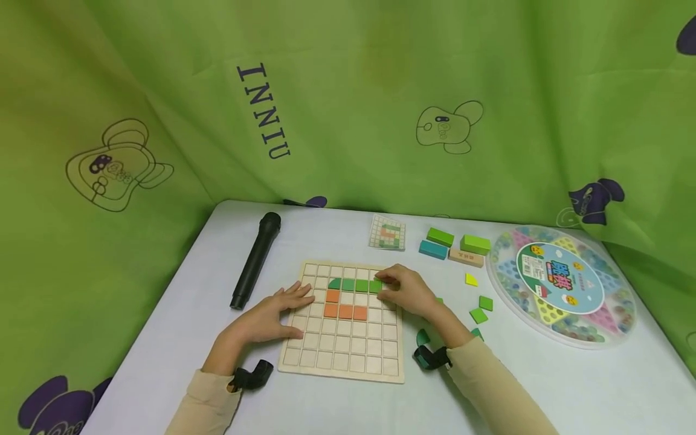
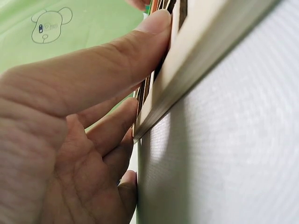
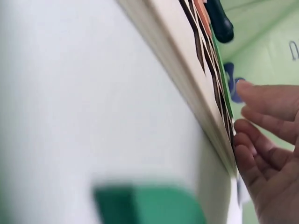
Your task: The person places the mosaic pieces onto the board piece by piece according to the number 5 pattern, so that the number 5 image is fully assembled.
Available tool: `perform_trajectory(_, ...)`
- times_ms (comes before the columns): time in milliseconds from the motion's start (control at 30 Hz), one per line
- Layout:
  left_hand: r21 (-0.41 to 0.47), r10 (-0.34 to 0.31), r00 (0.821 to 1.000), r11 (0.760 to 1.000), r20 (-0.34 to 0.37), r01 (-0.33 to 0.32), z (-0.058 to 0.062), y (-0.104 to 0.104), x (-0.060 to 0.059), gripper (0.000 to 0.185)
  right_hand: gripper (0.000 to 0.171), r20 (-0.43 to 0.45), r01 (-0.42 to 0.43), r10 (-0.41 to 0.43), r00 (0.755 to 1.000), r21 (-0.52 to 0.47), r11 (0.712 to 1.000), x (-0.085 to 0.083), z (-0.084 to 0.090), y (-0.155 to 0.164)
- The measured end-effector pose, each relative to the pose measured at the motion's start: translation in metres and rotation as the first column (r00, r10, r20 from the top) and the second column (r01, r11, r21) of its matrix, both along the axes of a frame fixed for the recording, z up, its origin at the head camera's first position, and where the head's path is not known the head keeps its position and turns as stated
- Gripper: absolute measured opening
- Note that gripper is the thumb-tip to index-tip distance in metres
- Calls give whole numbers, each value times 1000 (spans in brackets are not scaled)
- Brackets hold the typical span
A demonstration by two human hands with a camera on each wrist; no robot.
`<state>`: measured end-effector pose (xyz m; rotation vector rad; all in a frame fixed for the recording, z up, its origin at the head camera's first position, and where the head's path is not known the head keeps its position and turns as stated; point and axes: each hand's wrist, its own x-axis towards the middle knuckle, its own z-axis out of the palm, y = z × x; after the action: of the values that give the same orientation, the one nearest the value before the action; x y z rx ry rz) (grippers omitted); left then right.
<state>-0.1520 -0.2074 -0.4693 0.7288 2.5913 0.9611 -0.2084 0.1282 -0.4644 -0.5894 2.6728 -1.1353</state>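
Note:
A wooden grid board [image 1: 321,356] lies on the table in front of me. Across its upper part runs a row of green tiles [image 1: 361,286], a rounded one at the left end. Below are several orange tiles [image 1: 345,312]. My left hand [image 1: 269,317] rests along the board's left edge, fingers spread, thumb on the rim in the left wrist view. Over the right end of the green row is my right hand [image 1: 408,291], fingertips close to the last green tile. In the right wrist view its thumb and fingers stand apart, nothing between them.
Behind the board lies a small pattern card [image 1: 387,232]. Coloured blocks [image 1: 433,249] sit farther right, beside a round clear case of marbles [image 1: 562,284]. Loose green tiles [image 1: 478,315] and a yellow piece [image 1: 470,280] lie near my right forearm. A black microphone [image 1: 255,260] is at left.

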Motion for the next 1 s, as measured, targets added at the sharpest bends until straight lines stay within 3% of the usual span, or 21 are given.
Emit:
perform_trajectory(167,12,1,1000,1000,5,-1,-1,0,2,74,40,-15,47,-47,999,-54,997,5,3,28)
perform_trajectory(400,21,4,1000,1000,-1,-4,1,0,2,74,41,-77,134,-142,987,-98,986,7,8,90)
perform_trajectory(600,6,6,1000,1000,2,-6,1,-1,2,74,42,-52,251,-254,966,-57,966,8,8,136)
perform_trajectory(800,3,3,1000,1000,2,-3,1,-1,1,75,44,27,291,-292,956,20,956,7,7,152)
perform_trajectory(1000,5,-7,1000,1000,4,7,0,-1,1,75,37,-3,320,-320,947,76,944,3,3,153)
